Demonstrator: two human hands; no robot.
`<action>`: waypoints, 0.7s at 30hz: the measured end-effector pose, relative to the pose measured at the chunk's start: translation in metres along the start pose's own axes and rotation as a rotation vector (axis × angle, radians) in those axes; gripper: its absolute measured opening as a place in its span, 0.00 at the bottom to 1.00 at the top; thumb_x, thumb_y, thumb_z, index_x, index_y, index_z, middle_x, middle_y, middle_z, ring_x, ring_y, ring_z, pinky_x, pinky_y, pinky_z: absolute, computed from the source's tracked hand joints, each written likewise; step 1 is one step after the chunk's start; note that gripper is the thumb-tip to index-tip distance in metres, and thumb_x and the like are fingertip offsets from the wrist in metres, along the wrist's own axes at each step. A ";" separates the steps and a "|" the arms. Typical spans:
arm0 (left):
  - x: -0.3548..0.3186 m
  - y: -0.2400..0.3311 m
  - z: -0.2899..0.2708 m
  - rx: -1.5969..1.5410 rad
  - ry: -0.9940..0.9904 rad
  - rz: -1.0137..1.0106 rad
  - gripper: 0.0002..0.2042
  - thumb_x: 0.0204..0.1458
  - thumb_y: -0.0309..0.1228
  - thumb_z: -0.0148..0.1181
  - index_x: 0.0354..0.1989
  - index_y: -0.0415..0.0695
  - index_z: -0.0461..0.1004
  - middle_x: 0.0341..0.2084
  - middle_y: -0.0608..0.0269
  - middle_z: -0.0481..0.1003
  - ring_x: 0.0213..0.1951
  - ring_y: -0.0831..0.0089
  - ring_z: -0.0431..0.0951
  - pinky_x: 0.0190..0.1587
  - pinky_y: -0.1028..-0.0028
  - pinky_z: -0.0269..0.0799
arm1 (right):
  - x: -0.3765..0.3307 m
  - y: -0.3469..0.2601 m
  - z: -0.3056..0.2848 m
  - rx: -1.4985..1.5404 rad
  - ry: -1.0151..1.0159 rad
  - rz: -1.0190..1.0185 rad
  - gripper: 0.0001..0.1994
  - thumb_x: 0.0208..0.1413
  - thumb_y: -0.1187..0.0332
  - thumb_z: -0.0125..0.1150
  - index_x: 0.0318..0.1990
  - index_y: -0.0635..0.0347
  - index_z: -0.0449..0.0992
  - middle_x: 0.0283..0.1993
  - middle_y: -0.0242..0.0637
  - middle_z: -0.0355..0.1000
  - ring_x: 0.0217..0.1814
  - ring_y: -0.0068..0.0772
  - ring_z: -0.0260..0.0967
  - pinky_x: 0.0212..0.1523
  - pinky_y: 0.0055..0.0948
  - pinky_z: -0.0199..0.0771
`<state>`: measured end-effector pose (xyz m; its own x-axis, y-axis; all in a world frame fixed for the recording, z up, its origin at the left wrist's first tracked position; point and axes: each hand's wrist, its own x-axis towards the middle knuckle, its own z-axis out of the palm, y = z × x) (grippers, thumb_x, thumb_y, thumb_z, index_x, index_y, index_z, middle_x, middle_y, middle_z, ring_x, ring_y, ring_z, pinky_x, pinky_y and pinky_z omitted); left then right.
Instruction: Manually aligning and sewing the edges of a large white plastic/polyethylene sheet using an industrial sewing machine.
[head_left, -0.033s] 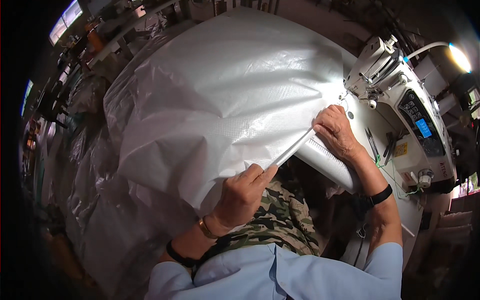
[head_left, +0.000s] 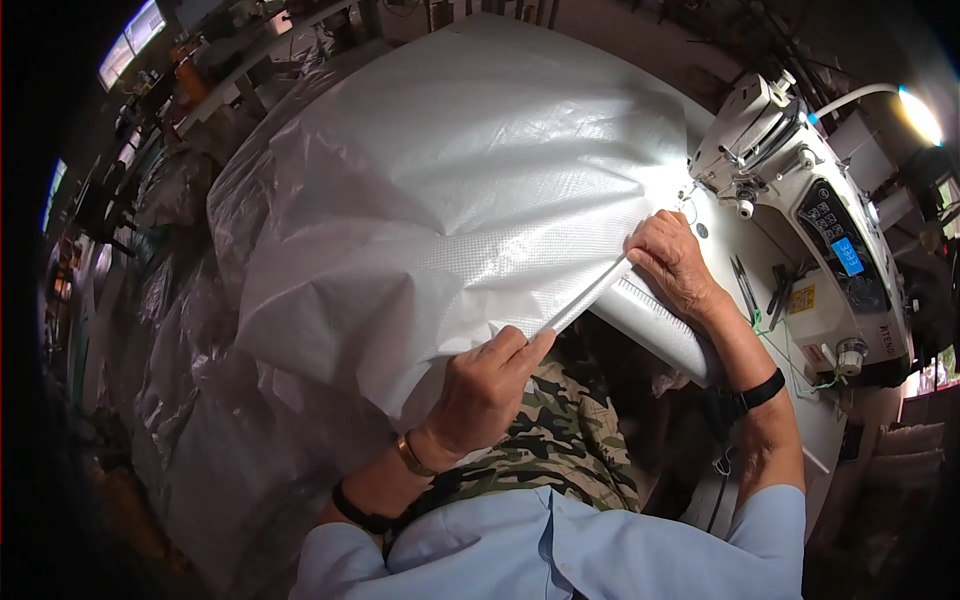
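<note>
A wide white translucent plastic sheet (head_left: 430,220) with a fine grid weave covers the table and hangs down on the left. Along its near edge runs a narrow folded hem (head_left: 588,297), stretched between my two hands. My left hand (head_left: 490,385) pinches the lower end of this hem, close above my lap. Gripping the upper end is my right hand (head_left: 672,258), its fingers closed near the needle area of a white sewing machine (head_left: 775,130). The part of the sheet right under the machine's head is washed out by the lamp light.
At the right, the machine's control panel (head_left: 843,235) has a lit blue display. A bright lamp (head_left: 918,115) shines from above it. Black tweezers (head_left: 746,285) and green thread (head_left: 775,322) lie beside the machine. A ruler scale (head_left: 655,308) marks the table's near edge.
</note>
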<state>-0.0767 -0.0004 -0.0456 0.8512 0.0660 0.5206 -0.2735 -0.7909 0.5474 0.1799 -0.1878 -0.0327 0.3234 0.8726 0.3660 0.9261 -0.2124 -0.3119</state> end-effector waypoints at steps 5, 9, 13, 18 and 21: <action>0.004 -0.004 -0.007 0.040 -0.129 0.011 0.18 0.51 0.17 0.57 0.53 0.35 0.74 0.27 0.53 0.67 0.26 0.58 0.75 0.29 0.62 0.69 | 0.002 0.004 -0.001 0.043 -0.054 0.054 0.12 0.60 0.57 0.61 0.34 0.56 0.75 0.31 0.33 0.68 0.39 0.36 0.65 0.51 0.36 0.59; 0.010 -0.011 -0.011 -0.092 -0.320 -0.060 0.16 0.53 0.22 0.58 0.52 0.36 0.73 0.31 0.48 0.72 0.30 0.53 0.77 0.33 0.60 0.71 | 0.002 0.008 -0.002 0.002 -0.011 0.042 0.12 0.59 0.56 0.62 0.36 0.55 0.74 0.32 0.34 0.69 0.40 0.35 0.67 0.56 0.38 0.58; 0.024 -0.013 -0.001 -0.347 -0.356 0.001 0.13 0.52 0.23 0.57 0.45 0.35 0.76 0.30 0.47 0.75 0.33 0.50 0.78 0.36 0.60 0.73 | -0.001 0.017 -0.002 -0.030 0.019 0.158 0.13 0.59 0.57 0.63 0.37 0.56 0.73 0.32 0.34 0.69 0.41 0.35 0.68 0.61 0.39 0.56; 0.032 0.019 0.037 -0.428 -0.334 0.148 0.05 0.46 0.23 0.55 0.30 0.34 0.75 0.22 0.47 0.72 0.27 0.49 0.74 0.34 0.58 0.71 | -0.004 0.023 -0.006 -0.054 0.021 0.258 0.12 0.58 0.60 0.64 0.39 0.57 0.72 0.35 0.36 0.69 0.42 0.37 0.67 0.59 0.40 0.58; 0.032 0.030 0.054 -0.462 -0.307 0.224 0.04 0.46 0.23 0.55 0.26 0.35 0.72 0.21 0.48 0.71 0.27 0.48 0.74 0.33 0.57 0.70 | -0.010 0.014 -0.003 -0.168 0.125 0.229 0.12 0.56 0.64 0.65 0.42 0.58 0.71 0.37 0.38 0.70 0.43 0.41 0.68 0.56 0.41 0.61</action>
<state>-0.0337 -0.0552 -0.0482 0.8218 -0.3052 0.4812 -0.5695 -0.4142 0.7100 0.1905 -0.2013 -0.0384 0.5390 0.7349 0.4116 0.8423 -0.4761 -0.2528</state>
